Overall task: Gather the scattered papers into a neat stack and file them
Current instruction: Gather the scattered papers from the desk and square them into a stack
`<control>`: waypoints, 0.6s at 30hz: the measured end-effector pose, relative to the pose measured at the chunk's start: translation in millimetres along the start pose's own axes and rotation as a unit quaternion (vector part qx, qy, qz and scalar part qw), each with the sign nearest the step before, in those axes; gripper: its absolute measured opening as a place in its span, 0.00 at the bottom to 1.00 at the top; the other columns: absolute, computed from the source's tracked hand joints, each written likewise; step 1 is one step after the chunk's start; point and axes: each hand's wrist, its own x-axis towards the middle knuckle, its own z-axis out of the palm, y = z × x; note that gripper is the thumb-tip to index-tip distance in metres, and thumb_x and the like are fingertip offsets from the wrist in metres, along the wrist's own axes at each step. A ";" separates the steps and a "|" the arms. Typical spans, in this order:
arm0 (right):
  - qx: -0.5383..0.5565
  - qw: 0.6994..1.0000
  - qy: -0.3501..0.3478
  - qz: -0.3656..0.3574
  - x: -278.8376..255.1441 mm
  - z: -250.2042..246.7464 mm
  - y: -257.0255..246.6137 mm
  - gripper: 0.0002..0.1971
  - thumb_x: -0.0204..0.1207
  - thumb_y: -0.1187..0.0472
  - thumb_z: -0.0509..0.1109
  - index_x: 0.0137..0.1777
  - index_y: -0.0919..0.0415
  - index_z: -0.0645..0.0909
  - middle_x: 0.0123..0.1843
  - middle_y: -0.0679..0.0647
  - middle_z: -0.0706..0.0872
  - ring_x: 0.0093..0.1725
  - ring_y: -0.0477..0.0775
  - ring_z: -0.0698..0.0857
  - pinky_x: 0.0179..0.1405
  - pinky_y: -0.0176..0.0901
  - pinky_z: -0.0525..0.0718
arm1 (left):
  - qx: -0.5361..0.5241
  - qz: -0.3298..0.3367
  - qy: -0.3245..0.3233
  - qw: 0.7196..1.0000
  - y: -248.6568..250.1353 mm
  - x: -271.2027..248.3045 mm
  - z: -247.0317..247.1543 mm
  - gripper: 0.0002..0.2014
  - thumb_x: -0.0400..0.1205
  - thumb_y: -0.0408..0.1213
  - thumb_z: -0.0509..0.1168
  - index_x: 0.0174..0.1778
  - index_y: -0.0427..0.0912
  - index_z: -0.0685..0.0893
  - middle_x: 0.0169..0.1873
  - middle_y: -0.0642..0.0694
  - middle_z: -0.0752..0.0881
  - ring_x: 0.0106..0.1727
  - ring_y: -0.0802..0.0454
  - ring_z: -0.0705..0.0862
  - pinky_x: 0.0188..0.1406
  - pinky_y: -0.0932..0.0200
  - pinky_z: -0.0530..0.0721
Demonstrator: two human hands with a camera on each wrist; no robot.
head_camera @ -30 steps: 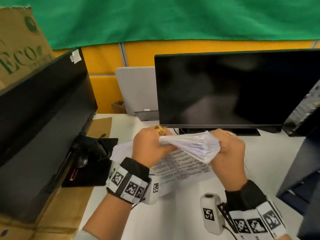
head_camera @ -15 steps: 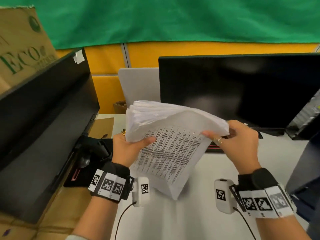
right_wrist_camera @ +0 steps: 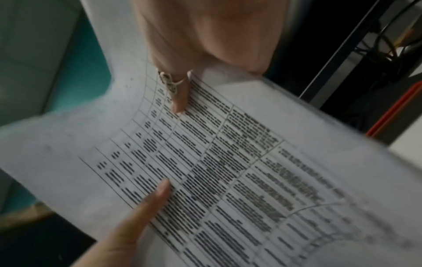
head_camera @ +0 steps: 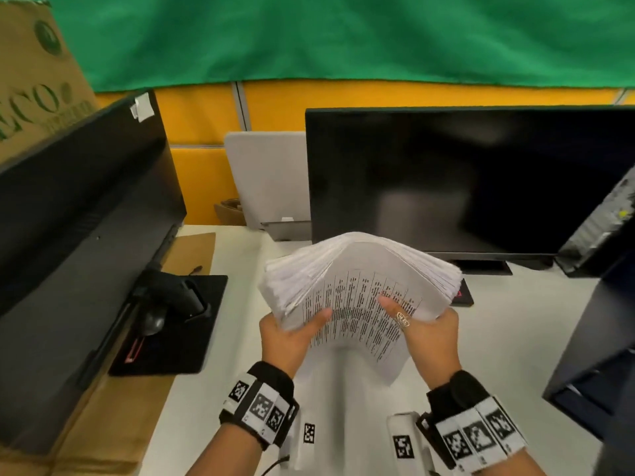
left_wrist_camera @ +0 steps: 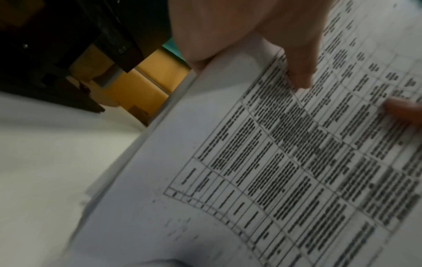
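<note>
A thick stack of white printed papers [head_camera: 357, 290] stands almost upright above the white desk [head_camera: 343, 407], bowed at the top, its printed table facing me. My left hand [head_camera: 292, 334] grips its left edge, thumb on the front sheet. My right hand [head_camera: 422, 324], ring on the thumb, grips the right edge the same way. In the left wrist view the left thumb [left_wrist_camera: 299, 72] presses the sheet [left_wrist_camera: 274, 162]. In the right wrist view the ringed thumb [right_wrist_camera: 175, 90] lies on the page [right_wrist_camera: 228, 171], and the left thumb [right_wrist_camera: 146, 204] shows lower down. The fingers behind the stack are hidden.
A black monitor [head_camera: 464, 180] stands straight behind the stack, a second dark monitor [head_camera: 75, 235] at the left with its black base [head_camera: 171, 324]. A grey laptop [head_camera: 268, 180] leans at the back. A dark case [head_camera: 598, 331] fills the right side. Cardboard [head_camera: 113, 424] lies along the left.
The stack has turned from lying crumpled between my hands to standing upright. Both hands slid to its lower side edges and drew it toward me.
</note>
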 end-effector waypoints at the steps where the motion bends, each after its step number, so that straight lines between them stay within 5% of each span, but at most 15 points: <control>1: -0.002 1.000 -0.007 -0.009 0.9 -1.3 -2.6 0.18 0.62 0.70 0.79 0.46 0.48 0.84 0.40 0.42 0.91 0.47 0.43 0.90 0.47 0.40 0.89 | 0.001 0.004 -0.007 1.000 2.2 3.1 -0.1 0.21 0.65 0.24 0.78 0.44 0.54 0.84 0.38 0.67 0.90 0.44 0.68 0.88 0.43 0.68 0.87; 4: 0.008 0.998 -0.032 -0.045 3.6 -7.8 -11.2 0.20 0.62 0.71 0.79 0.48 0.46 0.85 0.45 0.45 0.92 0.49 0.44 0.90 0.47 0.38 0.88 | 0.003 0.028 -0.027 0.999 7.1 9.7 -3.8 0.20 0.65 0.25 0.78 0.45 0.53 0.84 0.37 0.66 0.90 0.42 0.69 0.88 0.37 0.73 0.85; 6: 0.009 0.997 -0.063 -0.046 5.8 -14.9 -12.1 0.22 0.60 0.70 0.80 0.47 0.43 0.86 0.48 0.47 0.92 0.51 0.47 0.89 0.49 0.43 0.88 | 0.029 0.026 -0.047 0.998 4.3 11.7 -7.1 0.22 0.64 0.27 0.79 0.50 0.50 0.84 0.42 0.62 0.91 0.46 0.66 0.88 0.42 0.70 0.87; 9: 0.018 0.996 -0.088 0.016 6.8 -20.0 -2.5 0.23 0.48 0.57 0.86 0.46 0.44 0.87 0.50 0.52 0.92 0.52 0.52 0.89 0.54 0.56 0.87 | 0.041 -0.012 -0.085 0.996 -7.6 12.9 -9.6 0.28 0.61 0.32 0.81 0.58 0.45 0.84 0.49 0.54 0.91 0.54 0.60 0.88 0.55 0.59 0.87; 14: 0.033 0.997 -0.068 0.011 9.0 -23.5 1.5 0.23 0.51 0.68 0.81 0.46 0.48 0.86 0.47 0.51 0.92 0.50 0.51 0.90 0.52 0.55 0.87 | 0.034 -0.009 -0.103 0.994 -3.3 14.8 -11.9 0.26 0.63 0.27 0.79 0.56 0.47 0.83 0.45 0.58 0.91 0.50 0.65 0.88 0.42 0.74 0.84; 18: 0.027 0.996 -0.075 0.031 4.4 -24.1 10.6 0.25 0.48 0.57 0.86 0.48 0.50 0.85 0.48 0.53 0.92 0.51 0.53 0.90 0.52 0.59 0.87 | 0.034 -0.015 -0.095 0.995 -6.4 7.8 -11.7 0.29 0.63 0.31 0.80 0.61 0.45 0.82 0.50 0.56 0.89 0.53 0.65 0.87 0.47 0.72 0.85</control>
